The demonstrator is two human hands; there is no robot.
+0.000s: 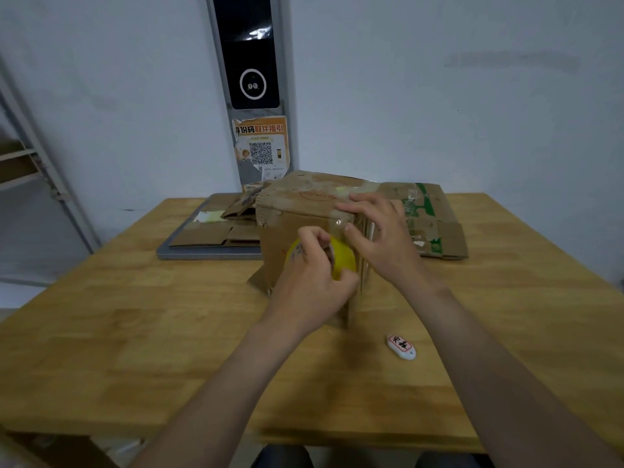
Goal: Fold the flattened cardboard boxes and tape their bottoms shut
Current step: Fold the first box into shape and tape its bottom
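Left hand [312,265] grips the yellow tape roll [341,256] against the folded cardboard box [293,211] mid-table; right hand [378,228], fingers straight, presses its top edge.

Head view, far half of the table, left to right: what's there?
Grey tray of flattened cardboard pieces → folded cardboard box, with the left hand gripping a yellow tape roll in front of it → flattened green-printed box.

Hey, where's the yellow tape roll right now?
In the head view, centre: the left hand grips the yellow tape roll against the near face of the cardboard box, just below the right hand on its top edge.
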